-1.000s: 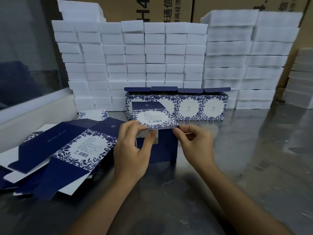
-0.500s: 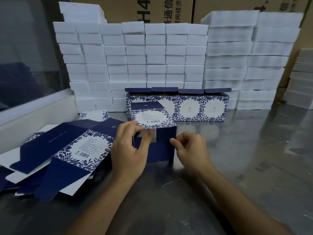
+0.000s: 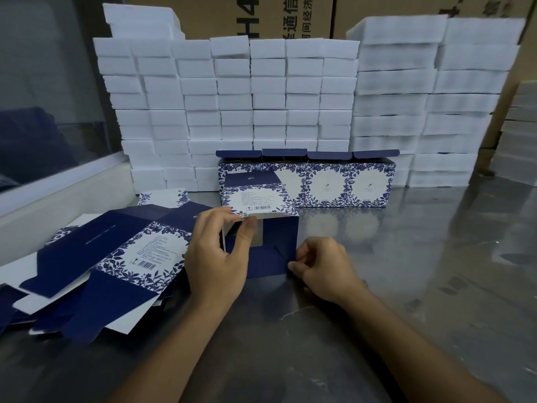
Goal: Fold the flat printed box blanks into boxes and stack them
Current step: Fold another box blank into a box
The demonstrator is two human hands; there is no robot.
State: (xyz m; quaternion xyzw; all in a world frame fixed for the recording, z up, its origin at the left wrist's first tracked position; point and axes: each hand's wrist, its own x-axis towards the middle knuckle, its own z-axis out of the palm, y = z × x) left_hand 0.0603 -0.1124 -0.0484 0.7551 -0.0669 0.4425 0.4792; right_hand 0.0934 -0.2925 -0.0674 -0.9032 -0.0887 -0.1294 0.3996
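Both hands work a half-formed box (image 3: 261, 225): left hand (image 3: 216, 258) pinches its printed top panel, right hand (image 3: 325, 267) pinches its lower corner. Glossy navy card, squared edges.

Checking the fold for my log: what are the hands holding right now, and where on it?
Both hold the half-formed box: left hand pinches its top printed panel's near edge; right hand pinches the lower right corner.
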